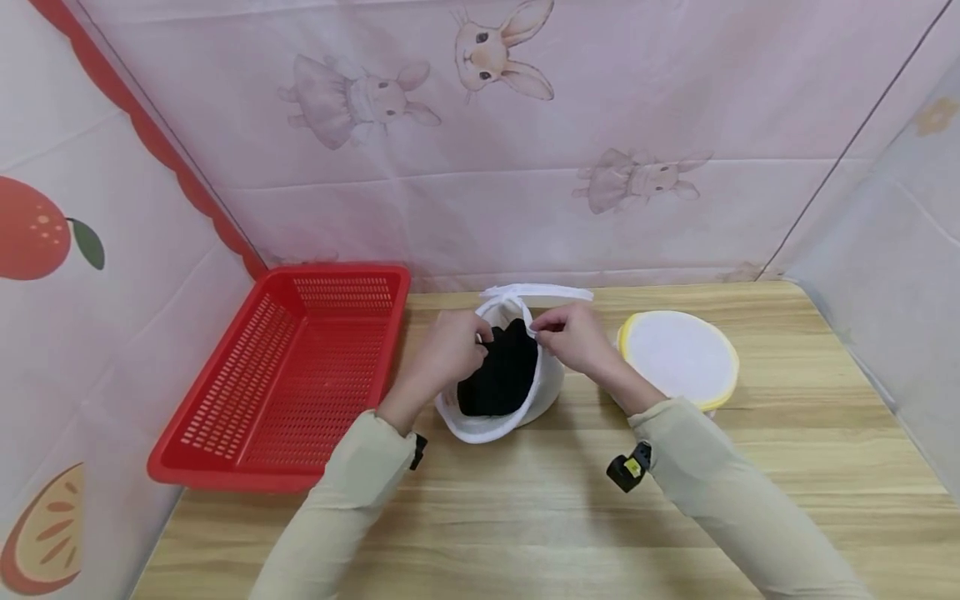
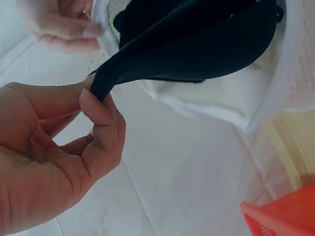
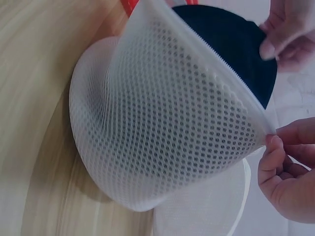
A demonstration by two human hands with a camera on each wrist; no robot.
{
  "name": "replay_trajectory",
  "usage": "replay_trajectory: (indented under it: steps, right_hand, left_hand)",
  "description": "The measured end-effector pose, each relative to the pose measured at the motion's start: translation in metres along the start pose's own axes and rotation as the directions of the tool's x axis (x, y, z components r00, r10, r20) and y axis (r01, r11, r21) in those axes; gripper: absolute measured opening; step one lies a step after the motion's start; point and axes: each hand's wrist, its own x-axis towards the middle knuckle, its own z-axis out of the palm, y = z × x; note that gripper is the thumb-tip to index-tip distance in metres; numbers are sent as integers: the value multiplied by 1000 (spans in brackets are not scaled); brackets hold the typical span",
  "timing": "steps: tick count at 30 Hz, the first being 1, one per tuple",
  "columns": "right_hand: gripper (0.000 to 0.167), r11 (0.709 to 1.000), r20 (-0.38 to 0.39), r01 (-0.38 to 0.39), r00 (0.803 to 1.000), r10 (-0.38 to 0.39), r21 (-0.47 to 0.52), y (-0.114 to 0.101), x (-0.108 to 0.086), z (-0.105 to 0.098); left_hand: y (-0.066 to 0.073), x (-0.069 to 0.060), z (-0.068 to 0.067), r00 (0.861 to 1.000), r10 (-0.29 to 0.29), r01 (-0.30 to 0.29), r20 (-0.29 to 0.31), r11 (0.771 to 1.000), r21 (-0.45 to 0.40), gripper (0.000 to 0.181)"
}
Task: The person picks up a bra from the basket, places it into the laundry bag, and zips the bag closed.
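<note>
A white mesh laundry bag (image 1: 551, 392) lies tilted on the table, its zippered mouth towards me and its lid flap (image 1: 558, 291) folded back. Inside sits a black bra (image 1: 498, 375) with a smooth moulded cup, partly sticking out in the right wrist view. My left hand (image 1: 450, 346) pinches a narrow end of the bra (image 2: 106, 81) between thumb and fingers. Across the mouth, my right hand (image 1: 573, 337) pinches the rim of the mesh bag (image 3: 182, 108); the right hand's curled fingers show in the right wrist view.
To the left stands a red plastic basket (image 1: 393, 350) with slotted walls. A round white container with yellow trim (image 1: 678, 354) stands at the right, partly behind my right forearm. Patterned pink cloth (image 1: 450, 208) closes off the back of the wooden table (image 1: 555, 517).
</note>
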Motion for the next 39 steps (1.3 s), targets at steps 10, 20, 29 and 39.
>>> replay_trajectory:
  steps: [10, 20, 29, 39]
  right_hand:
    - [14, 1000, 27, -2, 1000, 1, 29, 0, 0, 3]
    - [14, 996, 35, -26, 999, 23, 89, 4, -2, 4]
    - [14, 992, 53, -60, 997, 54, 109, 3, -4, 4]
    - [15, 982, 58, -55, 997, 45, 180, 2, -5, -3]
  left_hand:
    - [7, 14, 13, 999, -5, 0, -49, 995, -97, 8]
    - [14, 23, 30, 985, -63, 40, -158, 989, -141, 2]
    - [20, 32, 47, 980, -114, 82, -161, 977, -196, 6]
    - [23, 38, 57, 974, -130, 90, -188, 974, -209, 3]
